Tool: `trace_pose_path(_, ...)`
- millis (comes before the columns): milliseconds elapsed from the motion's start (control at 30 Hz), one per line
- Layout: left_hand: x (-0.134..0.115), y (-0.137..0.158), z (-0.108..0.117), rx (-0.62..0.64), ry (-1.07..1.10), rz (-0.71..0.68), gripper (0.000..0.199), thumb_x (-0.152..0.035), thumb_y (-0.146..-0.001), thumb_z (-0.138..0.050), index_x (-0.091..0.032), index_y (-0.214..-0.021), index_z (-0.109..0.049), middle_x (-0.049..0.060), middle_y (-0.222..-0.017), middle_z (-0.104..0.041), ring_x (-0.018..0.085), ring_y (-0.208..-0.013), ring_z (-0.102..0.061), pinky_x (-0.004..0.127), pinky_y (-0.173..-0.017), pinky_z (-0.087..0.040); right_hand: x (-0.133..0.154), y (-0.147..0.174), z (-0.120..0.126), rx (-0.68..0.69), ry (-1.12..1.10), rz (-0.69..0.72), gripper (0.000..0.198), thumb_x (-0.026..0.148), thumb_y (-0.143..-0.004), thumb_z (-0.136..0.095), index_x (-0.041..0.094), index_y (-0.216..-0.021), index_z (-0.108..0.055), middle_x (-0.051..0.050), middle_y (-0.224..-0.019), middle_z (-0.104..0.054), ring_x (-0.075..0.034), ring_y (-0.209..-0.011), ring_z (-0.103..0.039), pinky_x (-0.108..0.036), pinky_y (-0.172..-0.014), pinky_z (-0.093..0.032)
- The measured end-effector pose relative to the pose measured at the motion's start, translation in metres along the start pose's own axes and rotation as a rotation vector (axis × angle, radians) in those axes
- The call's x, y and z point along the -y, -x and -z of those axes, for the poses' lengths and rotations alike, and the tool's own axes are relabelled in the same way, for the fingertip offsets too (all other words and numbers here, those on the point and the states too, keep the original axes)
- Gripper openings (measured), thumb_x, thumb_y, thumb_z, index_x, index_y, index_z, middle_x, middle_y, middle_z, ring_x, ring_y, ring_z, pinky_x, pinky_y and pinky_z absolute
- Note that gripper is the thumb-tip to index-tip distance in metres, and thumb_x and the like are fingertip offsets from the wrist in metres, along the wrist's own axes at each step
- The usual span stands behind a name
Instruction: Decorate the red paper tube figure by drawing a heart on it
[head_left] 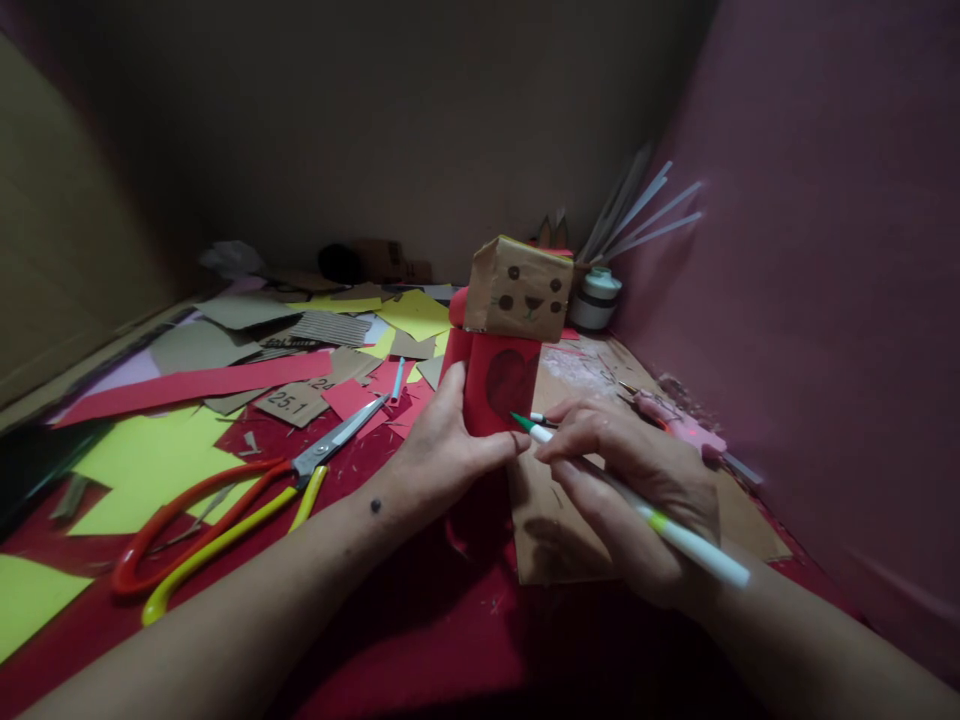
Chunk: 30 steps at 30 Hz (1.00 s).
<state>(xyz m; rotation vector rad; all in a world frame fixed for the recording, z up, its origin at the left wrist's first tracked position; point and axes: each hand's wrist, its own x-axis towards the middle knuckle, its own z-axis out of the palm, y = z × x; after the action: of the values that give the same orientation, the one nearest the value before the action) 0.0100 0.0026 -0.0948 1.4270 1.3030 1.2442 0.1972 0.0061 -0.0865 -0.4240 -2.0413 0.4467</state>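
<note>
A paper animal figure (519,295) stands upright before me, with a brown box-shaped head and a red body. Drawn on the head are dark eyes, a nose and spots. My left hand (450,450) wraps round the red body from the left, thumb across its front. In my right hand (637,480) is a white marker pen (686,548) with a green tip and a yellow-green band. The tip points at the lower edge of a dark oval (508,380) on the red body; whether it touches, I cannot tell.
Scissors (307,465) with red and yellow handles lie at the left among yellow paper (157,460), a red strip (202,385) and cardboard scraps (296,400). A glue gun (679,422) lies at the right, near glue sticks (645,215) and a white jar (596,300). A pink wall (825,300) rises at the right.
</note>
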Motion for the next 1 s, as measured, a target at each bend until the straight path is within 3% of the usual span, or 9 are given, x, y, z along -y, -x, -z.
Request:
trace_pose_path(133,-0.0023,0.0011,0.0000,0.011,-0.006,-0.031,0.047,-0.035,-0.071,-0.082,-0.018,-0.105,-0.055,0.006,-0.101,-0.070,0.024,-0.090,-0.065,0.036,-0.074,-0.052,-0.0006,-0.0001,-0.0005,-0.003,-0.056,0.023,0.016,0.008,-0.093,-0.056,0.018,-0.097,-0.068,-0.004,-0.077,-0.065,-0.021,-0.080,-0.065,-0.037,-0.075,-0.049)
trace_pose_path(333,-0.0028,0.0003,-0.0001,-0.008,-0.005,0.000,0.047,-0.029,-0.068,-0.081,-0.018,-0.105,-0.055,0.004,-0.096,-0.070,0.023,-0.088,-0.065,0.034,-0.074,-0.052,0.0030,-0.0028,0.0017,0.027,0.031,-0.013,0.015,0.008,-0.091,-0.055,0.018,-0.088,-0.066,-0.004,-0.075,-0.065,-0.019,-0.076,-0.065,-0.034,-0.070,-0.047)
trace_pose_path(567,-0.0033,0.0016,0.0003,0.008,-0.014,-0.032,0.044,-0.033,-0.069,-0.082,-0.019,-0.101,-0.054,0.005,-0.099,-0.069,0.023,-0.089,-0.064,0.035,-0.074,-0.052,0.0011,-0.0016,0.0005,-0.002,-0.031,0.012,0.013,0.010,-0.093,-0.057,0.018,-0.095,-0.067,-0.003,-0.078,-0.066,-0.020,-0.080,-0.065,-0.036,-0.074,-0.049)
trace_pose_path(700,-0.0035,0.0015,0.0006,0.003,0.000,0.000,0.044,-0.028,-0.068,-0.081,-0.020,-0.102,-0.054,0.004,-0.096,-0.070,0.024,-0.087,-0.066,0.035,-0.072,-0.052,0.0028,-0.0016,0.0014,0.022,0.028,-0.007,0.014,0.010,-0.093,-0.055,0.019,-0.090,-0.066,-0.003,-0.076,-0.065,-0.019,-0.077,-0.065,-0.035,-0.070,-0.047)
trace_pose_path(1000,-0.0029,0.0013,0.0007,-0.007,-0.007,-0.014,0.044,-0.030,-0.069,-0.083,-0.021,-0.102,-0.055,0.005,-0.099,-0.071,0.026,-0.091,-0.067,0.037,-0.075,-0.053,0.0040,-0.0005,0.0003,-0.024,0.039,-0.027,0.015,0.012,-0.092,-0.057,0.023,-0.093,-0.067,-0.003,-0.078,-0.069,-0.025,-0.089,-0.070,-0.039,-0.076,-0.051)
